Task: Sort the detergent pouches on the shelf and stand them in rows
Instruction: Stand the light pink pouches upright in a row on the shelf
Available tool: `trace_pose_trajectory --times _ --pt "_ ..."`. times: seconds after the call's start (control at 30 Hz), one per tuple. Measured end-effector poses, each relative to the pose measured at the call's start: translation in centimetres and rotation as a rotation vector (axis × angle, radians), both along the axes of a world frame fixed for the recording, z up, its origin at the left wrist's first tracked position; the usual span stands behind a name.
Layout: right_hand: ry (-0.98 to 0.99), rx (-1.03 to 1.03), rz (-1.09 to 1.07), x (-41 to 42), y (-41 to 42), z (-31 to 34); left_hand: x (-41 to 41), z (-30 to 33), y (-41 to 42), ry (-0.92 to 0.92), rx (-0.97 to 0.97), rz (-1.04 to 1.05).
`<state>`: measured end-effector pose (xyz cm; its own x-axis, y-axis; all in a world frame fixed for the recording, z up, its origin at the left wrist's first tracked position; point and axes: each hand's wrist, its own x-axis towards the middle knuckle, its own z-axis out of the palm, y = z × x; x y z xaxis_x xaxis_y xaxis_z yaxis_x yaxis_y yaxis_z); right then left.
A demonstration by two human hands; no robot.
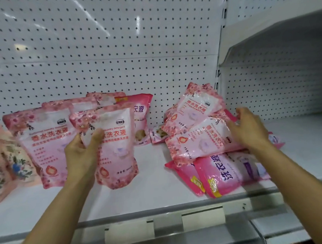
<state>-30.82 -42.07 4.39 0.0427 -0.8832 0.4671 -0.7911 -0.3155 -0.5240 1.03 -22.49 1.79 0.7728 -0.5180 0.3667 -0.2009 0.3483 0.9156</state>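
Observation:
My left hand (82,154) grips a pink floral detergent pouch (117,147) by its left edge and holds it upright on the white shelf (152,186). Another floral pouch (45,145) stands just left of it, with more upright ones behind, including a plain pink pouch (141,111). On the right lies a loose pile: two floral pouches (197,138) tilted on top and plain pink pouches (218,174) lying flat underneath. My right hand (249,131) rests on the right end of the upper floral pouch in that pile, fingers curled over its edge.
A white pegboard back panel (116,50) rises behind the shelf. Floral-print packs (8,161) stand at the far left. A small pouch (157,135) lies at the back between the groups. The shelf's front rail (179,220) carries blank label holders. Another bay (283,79) is on the right.

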Motion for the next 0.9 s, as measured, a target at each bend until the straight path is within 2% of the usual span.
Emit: trace_pose_trajectory --times 0.07,0.13,0.2,0.3,0.5,0.63,0.77,0.9 --pt "-0.122 0.305 0.096 -1.2 -1.1 -0.6 -0.3 -0.1 0.2 0.006 -0.025 0.023" --pt "-0.279 0.446 0.211 -1.6 -1.4 -1.2 -0.5 -0.2 0.4 0.007 -0.05 0.06" --pt "-0.382 0.398 0.307 -1.2 -1.1 -1.1 -1.0 -0.2 0.5 0.0 -0.059 0.105" --pt "-0.511 0.213 0.44 1.1 0.2 0.5 -1.5 -0.3 1.0 -0.007 -0.057 0.173" --pt "-0.305 -0.019 0.641 7.7 3.9 5.5 -2.5 0.2 3.3 0.058 -0.135 0.232" --pt "-0.205 -0.013 0.823 11.9 5.8 7.6 -0.6 0.3 6.3 0.053 -0.185 0.355" --pt "-0.086 -0.035 0.912 16.2 6.6 8.5 1.6 1.3 9.1 0.006 -0.235 0.534" --pt "-0.049 -0.082 1.011 20.8 8.0 9.1 3.4 1.9 10.5 0.011 -0.282 0.567"
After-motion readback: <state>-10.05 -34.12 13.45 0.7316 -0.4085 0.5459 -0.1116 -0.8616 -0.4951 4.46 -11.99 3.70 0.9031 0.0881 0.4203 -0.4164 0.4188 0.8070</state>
